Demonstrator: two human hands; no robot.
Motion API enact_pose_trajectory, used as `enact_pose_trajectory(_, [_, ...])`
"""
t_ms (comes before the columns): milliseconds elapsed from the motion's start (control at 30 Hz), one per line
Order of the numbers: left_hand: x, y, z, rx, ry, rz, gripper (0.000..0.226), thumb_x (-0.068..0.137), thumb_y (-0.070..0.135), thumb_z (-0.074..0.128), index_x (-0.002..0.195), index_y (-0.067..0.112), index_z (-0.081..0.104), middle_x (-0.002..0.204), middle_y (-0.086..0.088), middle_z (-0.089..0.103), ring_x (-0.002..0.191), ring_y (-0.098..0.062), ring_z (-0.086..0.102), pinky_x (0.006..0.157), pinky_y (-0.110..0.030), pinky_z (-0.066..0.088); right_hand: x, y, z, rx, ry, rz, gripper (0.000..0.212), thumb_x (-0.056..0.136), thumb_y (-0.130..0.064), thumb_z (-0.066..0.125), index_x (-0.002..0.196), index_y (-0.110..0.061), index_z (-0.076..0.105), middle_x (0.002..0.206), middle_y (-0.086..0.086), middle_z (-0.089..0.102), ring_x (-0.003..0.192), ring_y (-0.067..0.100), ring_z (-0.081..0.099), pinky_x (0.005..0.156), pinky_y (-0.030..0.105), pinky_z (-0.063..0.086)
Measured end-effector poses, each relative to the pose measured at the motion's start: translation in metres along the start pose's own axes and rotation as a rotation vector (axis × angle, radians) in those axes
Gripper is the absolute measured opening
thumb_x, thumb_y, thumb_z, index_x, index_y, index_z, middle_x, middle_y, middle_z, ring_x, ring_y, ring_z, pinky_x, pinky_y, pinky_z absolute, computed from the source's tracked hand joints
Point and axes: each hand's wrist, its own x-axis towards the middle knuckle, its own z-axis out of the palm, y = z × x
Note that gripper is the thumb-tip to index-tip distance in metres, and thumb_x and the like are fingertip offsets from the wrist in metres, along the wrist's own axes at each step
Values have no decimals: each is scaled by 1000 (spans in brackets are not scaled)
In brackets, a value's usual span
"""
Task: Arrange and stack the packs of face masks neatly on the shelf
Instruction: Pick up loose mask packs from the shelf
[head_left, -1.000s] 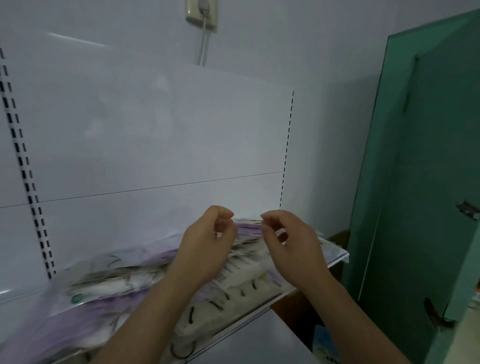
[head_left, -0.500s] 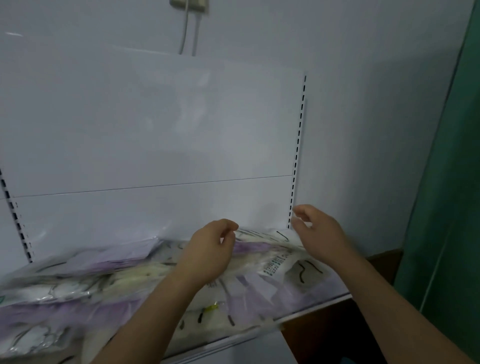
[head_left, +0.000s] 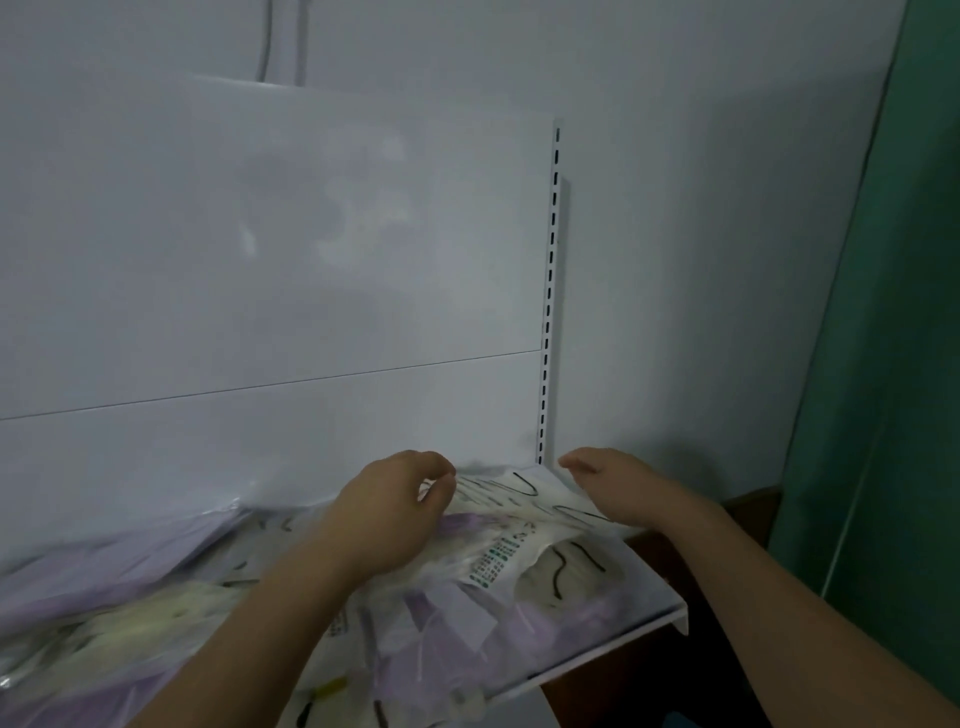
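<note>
Clear plastic is what both hands are on, basically. Left hand (head_left: 387, 512) is curled over the top pack (head_left: 511, 499), fingers (head_left: 436, 486) bent down and pinching its upper left edge, so it's closed on that pack. Right hand (head_left: 621, 486) is flat and open, palm down, fingers stretched toward the left, resting on the right end of the same pack, pressing not grabbing as far as I can see.

That top pack is see-through with pale masks and dark ear loops showing inside, sitting up against the back panel (head_left: 270, 249). Under it there's a messy pile of face mask packs (head_left: 441, 618), some purple, some cream, one with a block of green print on it, all overlapping and spread across the white shelf (head_left: 670, 621). The pile runs off to the left where it gets blurry.

Slotted upright (head_left: 549, 291) stands at the right end of the back panel, just behind the right hand. Green door (head_left: 893, 364) over on the far right, well apart from the shelf
</note>
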Motion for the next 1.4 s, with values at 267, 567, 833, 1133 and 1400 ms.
enact_pose_trajectory(267, [17, -6, 6, 41, -22, -127, 31, 102, 44, 47, 117, 27, 69, 117, 12, 66, 96, -8, 54, 83, -24, 38, 17, 35, -4, -85, -259, 33, 54, 97, -7, 41, 149, -22, 45, 158, 0, 37, 144, 19, 34, 116, 24, 25])
enact_pose_trajectory(567, [26, -4, 4, 33, -19, -342, 27, 101, 41, 51, 98, 23, 71, 90, 4, 73, 82, -9, 66, 73, -20, 46, 61, 52, 3, -135, -338, -203, 28, 89, -43, 61, 111, -34, 75, 118, -14, 68, 106, 6, 60, 93, 23, 47])
enact_pose_trajectory(833, [22, 10, 7, -56, 70, -547, 34, 100, 46, 52, 108, 18, 70, 105, 2, 68, 94, -15, 60, 81, -30, 40, 33, 49, 2, 244, -527, -368, 67, 80, -78, 48, 131, -37, 62, 126, -23, 61, 114, -7, 56, 101, 17, 42])
enact_pose_trajectory(1133, [25, 8, 7, -413, 328, -581, 29, 102, 38, 52, 101, 18, 72, 104, 0, 72, 99, -18, 66, 89, -40, 55, 37, 35, 4, 269, -400, -474, 29, 99, -50, 51, 125, -43, 62, 120, -21, 67, 105, -8, 61, 94, 17, 48])
enact_pose_trajectory(1400, [35, 9, 11, -1068, 513, -754, 19, 103, 14, 53, 117, 5, 63, 127, -13, 56, 118, -33, 57, 66, -38, 60, 41, 8, 8, 324, -397, -490, 56, 91, -63, 53, 142, -42, 49, 132, -22, 58, 120, -2, 55, 99, 21, 45])
